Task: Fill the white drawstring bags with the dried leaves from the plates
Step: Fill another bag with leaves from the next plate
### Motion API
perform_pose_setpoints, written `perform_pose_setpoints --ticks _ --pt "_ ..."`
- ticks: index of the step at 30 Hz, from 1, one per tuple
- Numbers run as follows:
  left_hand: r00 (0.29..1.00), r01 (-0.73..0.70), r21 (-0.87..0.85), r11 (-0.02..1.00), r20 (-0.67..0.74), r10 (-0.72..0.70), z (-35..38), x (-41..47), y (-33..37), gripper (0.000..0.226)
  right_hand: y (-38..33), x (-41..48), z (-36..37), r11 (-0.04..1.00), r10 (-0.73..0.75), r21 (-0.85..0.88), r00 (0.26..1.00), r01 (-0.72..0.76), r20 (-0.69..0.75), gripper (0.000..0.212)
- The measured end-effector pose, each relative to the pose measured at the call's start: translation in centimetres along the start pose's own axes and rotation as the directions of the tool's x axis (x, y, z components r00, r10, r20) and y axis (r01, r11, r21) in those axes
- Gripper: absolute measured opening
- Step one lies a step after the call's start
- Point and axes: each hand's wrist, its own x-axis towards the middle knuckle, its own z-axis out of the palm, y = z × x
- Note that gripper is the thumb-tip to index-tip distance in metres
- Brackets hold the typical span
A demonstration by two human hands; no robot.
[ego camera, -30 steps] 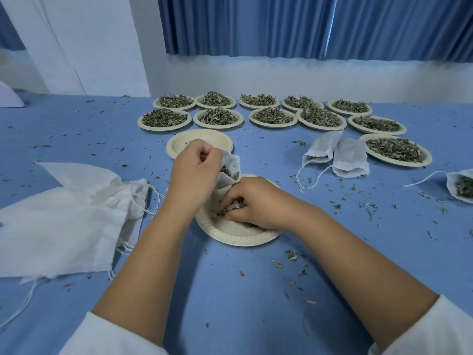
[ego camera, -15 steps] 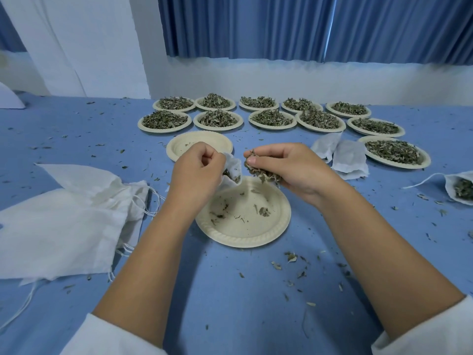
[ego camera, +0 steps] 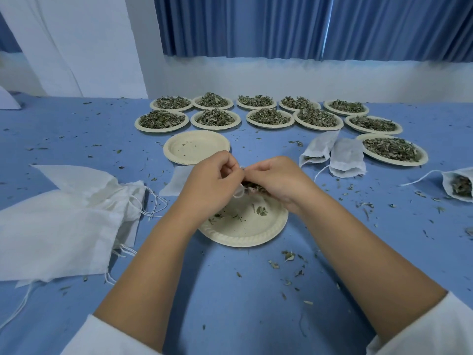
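Since half a second ago the right hand (ego camera: 276, 180) has closed in against the left hand (ego camera: 212, 183), both curled above the near plate (ego camera: 243, 231) (nearly bare). The right grips dried leaves (ego camera: 252, 186) at the mouth of the white bag (ego camera: 239, 193), which the left pinches.

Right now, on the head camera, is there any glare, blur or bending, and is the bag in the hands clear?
Head view: soft, even light, no glare, only faint shadows under the near plate; wide-angle distortion makes the white wall on the left lean; the left hand and right hand look sharp, but they hide most of the small bag and the dried leaves between them.
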Motion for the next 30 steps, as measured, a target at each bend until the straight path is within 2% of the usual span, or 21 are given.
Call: perform_pose_setpoints --ticks 2,5,7,8,12,15,17,19,22,25,30 --pt "0.999 -0.001 0.015 1.000 0.034 0.000 0.1 0.0 -0.1 0.009 -0.3 0.2 -0.3 0.985 0.096 0.143 0.995 -0.100 0.035 0.015" --pt "1.000 -0.001 0.032 0.999 0.029 0.000 0.1 0.1 -0.2 0.011 -1.1 0.2 -0.7 0.836 0.154 0.501 0.971 -0.226 0.180 0.011" --pt "0.999 0.007 0.033 0.999 0.032 -0.008 0.1 0.2 -0.3 0.011 -1.2 0.2 -0.8 0.801 0.122 0.553 0.967 -0.230 0.225 0.026" --pt "0.999 0.010 0.034 0.999 0.036 -0.011 0.1 0.1 -0.4 0.011 -1.1 0.1 -0.7 0.828 0.106 0.522 0.971 -0.205 0.213 0.028" --pt "0.998 0.009 0.034 0.999 0.058 -0.011 0.1 0.1 -0.4 0.009 -0.7 -0.1 -0.3 0.957 0.074 0.274 0.993 -0.098 0.094 0.012" --pt "0.996 0.008 0.040 0.999 0.084 -0.012 0.1 0.0 -0.2 0.010 0.0 0.3 -0.1 0.995 0.021 0.101 0.998 -0.015 -0.056 0.016" --pt "0.997 0.009 0.051 0.999 0.083 -0.013 0.2 0.0 -0.1 0.011 0.2 0.3 0.1 1.000 -0.030 -0.006 0.995 0.030 -0.094 0.010" --pt "0.998 0.016 0.062 0.998 0.052 -0.019 0.2 0.0 0.1 0.009 0.2 0.1 0.3 0.994 -0.053 -0.096 0.996 0.046 -0.069 0.002" --pt "0.999 0.037 0.046 0.998 0.009 -0.037 -0.1 -0.1 0.2 0.009 -0.1 0.1 0.4 0.991 -0.020 -0.130 1.000 0.021 0.006 0.025" --pt "0.999 0.046 0.044 0.998 0.006 -0.047 -0.2 -0.1 0.2 0.010 -0.3 0.1 0.3 0.994 0.008 -0.106 0.997 0.001 0.080 0.021" --pt "0.998 0.031 0.009 0.999 0.050 -0.031 -0.2 -0.2 0.3 0.013 0.5 0.1 0.6 0.988 -0.062 -0.140 0.997 0.068 0.051 0.030"
